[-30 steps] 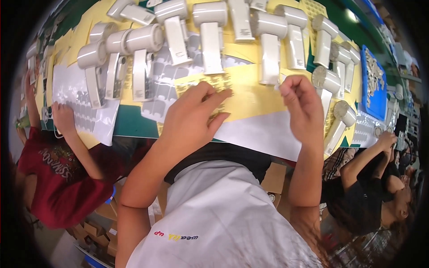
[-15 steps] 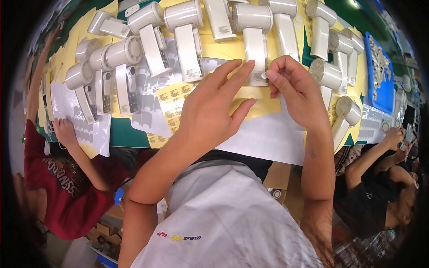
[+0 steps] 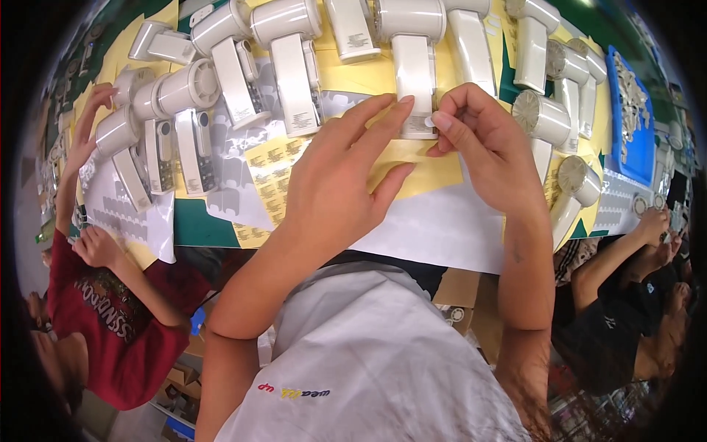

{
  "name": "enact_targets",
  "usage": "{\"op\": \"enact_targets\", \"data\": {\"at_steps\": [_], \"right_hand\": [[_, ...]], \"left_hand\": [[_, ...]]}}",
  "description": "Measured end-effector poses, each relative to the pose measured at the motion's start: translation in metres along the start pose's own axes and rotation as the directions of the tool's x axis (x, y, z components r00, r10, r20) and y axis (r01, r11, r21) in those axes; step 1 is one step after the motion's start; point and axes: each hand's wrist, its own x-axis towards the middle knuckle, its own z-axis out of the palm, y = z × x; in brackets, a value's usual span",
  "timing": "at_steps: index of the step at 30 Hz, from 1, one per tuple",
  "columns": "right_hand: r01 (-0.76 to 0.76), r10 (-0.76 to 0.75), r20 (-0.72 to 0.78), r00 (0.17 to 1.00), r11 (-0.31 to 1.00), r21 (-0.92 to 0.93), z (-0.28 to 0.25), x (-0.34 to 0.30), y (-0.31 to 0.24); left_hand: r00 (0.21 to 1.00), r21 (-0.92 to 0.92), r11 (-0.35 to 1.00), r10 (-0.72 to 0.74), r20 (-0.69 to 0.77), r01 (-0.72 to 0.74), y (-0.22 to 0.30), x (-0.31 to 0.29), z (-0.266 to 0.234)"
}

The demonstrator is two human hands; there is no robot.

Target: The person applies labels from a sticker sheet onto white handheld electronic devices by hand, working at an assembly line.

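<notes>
A person's 2 bare hands meet at the lower end of a cream handheld fan (image 3: 414, 66) lying flat on a tabletop (image 3: 195, 225) covered in yellow and white sheets. The fan lies with its round head away from the person and its handle pointing toward them.

The left hand (image 3: 339, 180) rests palm down just below the fan, its grip spread, with the index and middle fingertips pressing on the foot of the fan's handle. The right hand (image 3: 486, 151) sits just right of the fan, its grip pinching a small white sticker (image 3: 429, 122) between thumb and forefinger, right against the handle's lower edge.

More cream fans (image 3: 294, 59) lie in rows left and right of this fan. A sheet of small yellow labels (image 3: 271, 173) lies left of the fan, beside the left hand. A blue tray (image 3: 642, 144) of small parts sits far right of the fan.

A person in a red shirt (image 3: 110, 324) stands far left of the fan, with one hand reaching onto the tabletop. Another person in black (image 3: 626, 324) is at the far right.
</notes>
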Motion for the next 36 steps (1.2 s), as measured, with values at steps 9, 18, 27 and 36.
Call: {"op": "enact_targets", "data": {"at_steps": [9,18,27,36], "right_hand": [[0.036,-0.036,-0.028,0.999,0.999,-0.01,0.005,0.001,0.0],[0.112,-0.141,-0.141,0.98,0.974,-0.197,0.016,-0.003,0.006],[0.06,-0.162,-0.225,0.961,0.913,-0.403,0.033,-0.063,0.001],[0.225,-0.286,-0.023,0.958,0.801,-0.555,0.093,-0.044,0.005]], "left_hand": [[0.997,0.006,0.998,0.057,-0.053,-0.057,-0.007,0.001,0.005],[0.996,0.177,0.981,0.079,0.033,-0.084,0.003,-0.003,0.003],[0.999,-0.161,0.986,-0.03,0.032,0.035,-0.003,-0.031,-0.043],[0.999,-0.021,1.0,-0.021,-0.048,0.02,-0.039,-0.074,-0.049]]}}
